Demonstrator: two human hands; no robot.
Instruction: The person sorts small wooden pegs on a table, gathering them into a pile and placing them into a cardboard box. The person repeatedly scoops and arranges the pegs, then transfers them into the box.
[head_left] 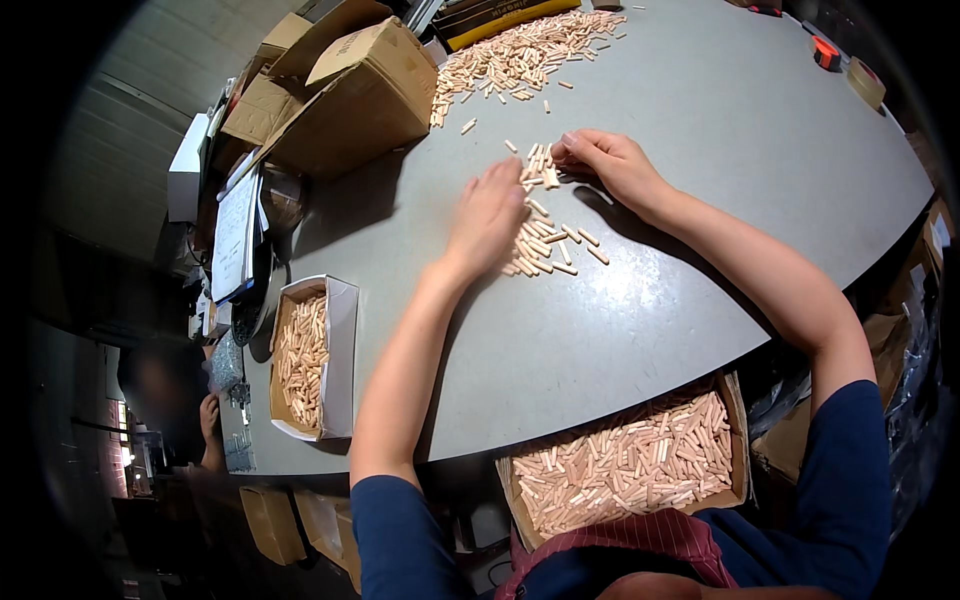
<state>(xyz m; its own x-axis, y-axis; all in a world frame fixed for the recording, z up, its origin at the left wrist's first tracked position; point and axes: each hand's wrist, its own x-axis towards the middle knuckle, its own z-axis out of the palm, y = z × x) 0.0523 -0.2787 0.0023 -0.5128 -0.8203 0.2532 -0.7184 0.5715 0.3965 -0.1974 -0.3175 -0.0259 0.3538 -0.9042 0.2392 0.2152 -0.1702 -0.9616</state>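
The step in hand looks like working through a small batch of loose wooden pegs (pixel 537 240) by hand. They lie on the grey table (pixel 720 130) between and just in front of the person's two hands, some bunched side by side, a few apart toward the right.

The left hand (pixel 487 212) lies palm down over the left edge of the batch, fingers pointing away from the body. It is blurred and hides what is under it, so I cannot tell whether it grips any pegs or only rests against them. The right hand (pixel 612 168) is at the far right end of the batch, its fingers bent inward and its thumb close to the nearest pegs; whether a peg is pinched there cannot be made out either.

More pegs wait in a large heap (pixel 530 55) at the far side of the table, beside an open brown carton (pixel 350 125). A white box (pixel 343 360) full of pegs stands near the table's left edge, and a wide cardboard box (pixel 741 450) at the person's lap holds many more.

As I judge it, the next move calls for light fingertips and both hands working together, since such short, round pegs could roll or scatter if pushed hard.
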